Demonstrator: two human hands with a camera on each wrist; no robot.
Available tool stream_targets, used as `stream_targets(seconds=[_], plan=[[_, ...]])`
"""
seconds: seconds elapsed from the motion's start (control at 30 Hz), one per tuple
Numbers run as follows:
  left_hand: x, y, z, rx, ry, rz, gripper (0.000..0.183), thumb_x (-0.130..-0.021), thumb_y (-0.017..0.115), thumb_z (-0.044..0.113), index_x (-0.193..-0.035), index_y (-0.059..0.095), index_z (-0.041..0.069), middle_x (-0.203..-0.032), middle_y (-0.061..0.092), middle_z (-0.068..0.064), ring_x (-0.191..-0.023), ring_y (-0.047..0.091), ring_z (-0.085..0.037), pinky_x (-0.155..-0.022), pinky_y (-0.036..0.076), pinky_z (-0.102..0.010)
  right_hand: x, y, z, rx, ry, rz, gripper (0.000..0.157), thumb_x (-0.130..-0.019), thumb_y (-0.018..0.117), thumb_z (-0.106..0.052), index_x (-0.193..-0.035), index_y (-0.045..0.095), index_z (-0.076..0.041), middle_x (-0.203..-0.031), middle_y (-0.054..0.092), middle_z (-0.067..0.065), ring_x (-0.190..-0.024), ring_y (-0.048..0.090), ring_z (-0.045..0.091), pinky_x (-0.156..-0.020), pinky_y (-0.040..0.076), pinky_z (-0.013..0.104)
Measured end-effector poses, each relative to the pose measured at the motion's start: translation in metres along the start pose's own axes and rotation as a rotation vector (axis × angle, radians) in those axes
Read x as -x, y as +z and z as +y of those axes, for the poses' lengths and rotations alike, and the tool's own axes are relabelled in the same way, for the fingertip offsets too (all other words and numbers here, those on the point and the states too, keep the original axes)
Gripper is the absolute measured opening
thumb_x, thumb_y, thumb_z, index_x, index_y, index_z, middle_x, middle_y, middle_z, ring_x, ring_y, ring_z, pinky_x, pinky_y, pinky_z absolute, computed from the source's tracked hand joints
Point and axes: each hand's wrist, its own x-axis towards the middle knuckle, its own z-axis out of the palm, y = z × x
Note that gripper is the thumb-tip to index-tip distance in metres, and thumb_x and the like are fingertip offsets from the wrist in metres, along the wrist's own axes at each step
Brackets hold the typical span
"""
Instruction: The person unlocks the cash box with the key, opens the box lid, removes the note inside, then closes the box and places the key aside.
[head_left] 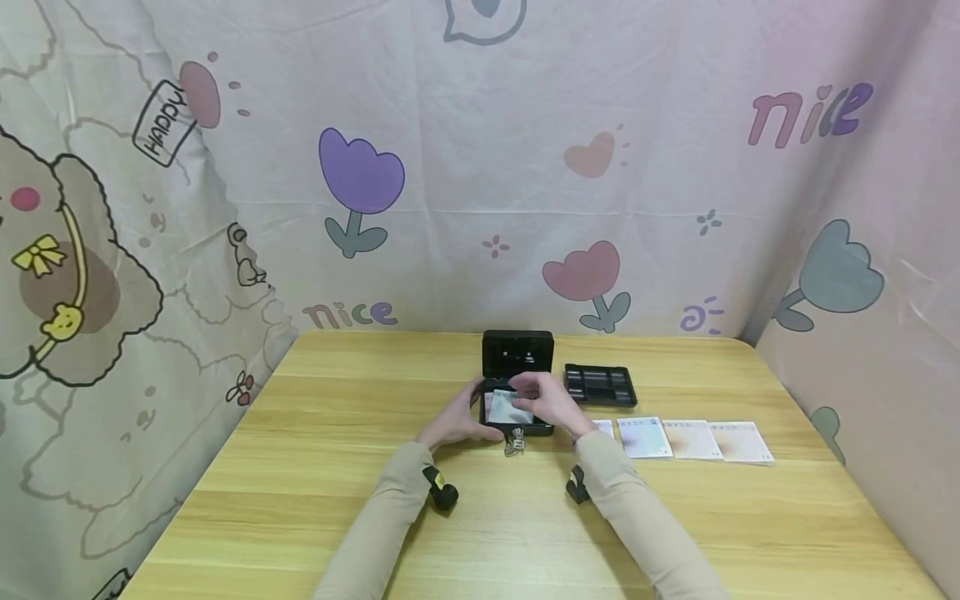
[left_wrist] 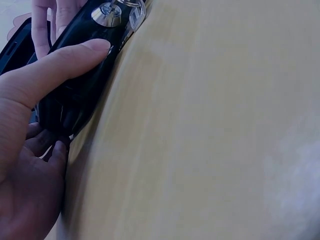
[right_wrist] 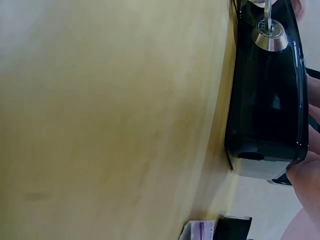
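Note:
A black cash box [head_left: 517,431] stands with its lid [head_left: 517,354] raised, keys [head_left: 515,442] hanging from the front lock. My left hand [head_left: 461,419] grips its left front corner; in the left wrist view the thumb [left_wrist: 75,62] lies along the front, the other fingers round the side. Inside the box lie banknotes, a greenish one [head_left: 510,408] on top and a pinkish one [head_left: 488,405] at the left. My right hand [head_left: 551,402] reaches over the right wall, thumb and fingers apart over the greenish note. Its fingers [left_wrist: 64,17] point down into the box, fingertips partly hidden.
A black compartment tray [head_left: 600,385] lies right of the box. Several banknotes form a row on the right of the wooden table [head_left: 300,500]: a bluish one [head_left: 643,438], brownish ones [head_left: 741,442] and one partly behind the right wrist [head_left: 604,427]. A printed cloth hangs behind.

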Motion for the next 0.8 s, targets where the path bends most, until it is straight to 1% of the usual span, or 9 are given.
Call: stream_targets(seconds=[0.07,0.13,0.33,0.47,0.63,0.8], plan=[[0.0,-0.0001,-0.0007,-0.005,0.01,0.002,0.117,-0.071,0.092,0.027,-0.158,0.018,-0.003,-0.161,0.031,-0.028,-0.149,0.033,-0.045,-0.124,0.033,-0.054,-0.0017,0.0008,-0.0005,0.024,0.017,-0.005,0.035,-0.088,0.072,-0.001,-0.122,0.066,0.007,-0.124,0.069,0.024,-0.113,0.068,0.037,-0.102,0.056,0.049],[0.0,-0.0004,-0.0008,0.0,0.005,-0.003,0.118,-0.071,0.092,0.027,-0.158,0.018,-0.002,-0.162,0.03,-0.027,-0.15,0.032,-0.043,-0.124,0.032,-0.053,-0.0032,0.0017,-0.0006,0.048,0.033,-0.009,0.034,-0.088,0.072,-0.002,-0.122,0.067,0.005,-0.124,0.07,0.022,-0.113,0.068,0.035,-0.102,0.056,0.048],[0.0011,-0.0013,0.0022,0.053,-0.006,-0.008,0.116,-0.071,0.092,0.022,-0.159,0.019,0.0,-0.163,0.029,-0.024,-0.152,0.029,-0.04,-0.127,0.028,-0.051,-0.0047,0.0033,-0.0036,0.089,0.072,-0.011,0.034,-0.088,0.073,-0.002,-0.121,0.068,0.001,-0.123,0.072,0.017,-0.113,0.069,0.032,-0.102,0.056,0.049],[0.0014,-0.0009,0.0033,0.054,-0.003,0.003,0.115,-0.071,0.092,0.021,-0.158,0.02,0.0,-0.163,0.03,-0.024,-0.152,0.03,-0.041,-0.126,0.028,-0.052,-0.0056,0.0042,-0.0051,0.119,0.054,-0.014,0.033,-0.087,0.074,-0.002,-0.12,0.069,0.001,-0.12,0.073,0.017,-0.112,0.069,0.032,-0.102,0.056,0.049],[0.0019,-0.0004,0.0032,0.046,-0.011,0.0,0.117,-0.071,0.092,0.022,-0.159,0.018,-0.001,-0.163,0.029,-0.025,-0.151,0.03,-0.041,-0.126,0.029,-0.051,-0.0063,0.0056,-0.006,0.118,0.028,-0.018,0.033,-0.086,0.074,-0.001,-0.118,0.069,0.003,-0.118,0.073,0.019,-0.111,0.069,0.033,-0.101,0.056,0.05],[0.0022,-0.0007,0.0035,0.052,-0.009,0.0,0.117,-0.071,0.092,0.022,-0.159,0.018,-0.001,-0.163,0.029,-0.025,-0.152,0.03,-0.041,-0.127,0.028,-0.051,-0.0079,0.0071,-0.0053,0.115,0.036,-0.003,0.033,-0.085,0.074,-0.001,-0.118,0.069,0.002,-0.118,0.073,0.017,-0.111,0.068,0.033,-0.101,0.055,0.05]])
